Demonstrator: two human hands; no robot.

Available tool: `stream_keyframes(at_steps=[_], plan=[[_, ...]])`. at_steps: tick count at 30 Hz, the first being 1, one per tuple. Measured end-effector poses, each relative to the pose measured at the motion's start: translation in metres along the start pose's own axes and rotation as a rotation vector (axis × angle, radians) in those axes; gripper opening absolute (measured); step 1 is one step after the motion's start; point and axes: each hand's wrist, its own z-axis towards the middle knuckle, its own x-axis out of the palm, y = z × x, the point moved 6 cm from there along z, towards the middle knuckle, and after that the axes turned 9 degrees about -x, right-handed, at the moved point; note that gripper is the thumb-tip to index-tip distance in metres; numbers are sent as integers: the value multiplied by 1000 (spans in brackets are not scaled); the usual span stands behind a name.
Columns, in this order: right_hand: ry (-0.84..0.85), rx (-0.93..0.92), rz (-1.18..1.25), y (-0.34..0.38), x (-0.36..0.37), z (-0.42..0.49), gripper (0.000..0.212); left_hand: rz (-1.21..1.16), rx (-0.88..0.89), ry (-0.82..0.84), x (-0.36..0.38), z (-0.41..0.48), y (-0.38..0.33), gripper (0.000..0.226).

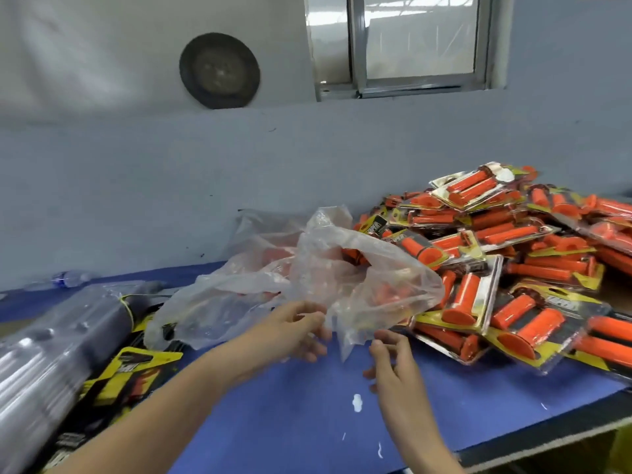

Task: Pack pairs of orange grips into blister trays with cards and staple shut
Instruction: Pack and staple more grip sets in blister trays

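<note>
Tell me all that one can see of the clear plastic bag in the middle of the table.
The clear plastic bag is thin, crumpled and see-through, with a slightly milky look. Its mouth gapes open toward the right, and blurred orange grips show through its wall. The left hand grips its lower edge and holds that part up, while its left part sags onto the blue table. The right hand is just under its lower edge; whether it touches cannot be told. The bag's right side reaches the pile of packed trays.

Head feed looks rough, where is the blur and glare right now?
Head view: the stack of clear plastic blister trays at lower left is motion-smeared; the crumpled clear plastic bag shows soft sheen; the pile of packed orange grips reads fairly sharp.
</note>
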Motion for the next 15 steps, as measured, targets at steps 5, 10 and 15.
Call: stream_keyframes(at_steps=[5,10,15], plan=[[166,-19,-103,-11,63,-21,12,164,-60,-250,-102,-39,45,21],[371,-107,-373,-27,114,-26,13,835,-122,-830,-240,-98,83,23],[556,-289,-867,-46,139,-23,23,1161,-537,-939,-318,-148,147,37]])
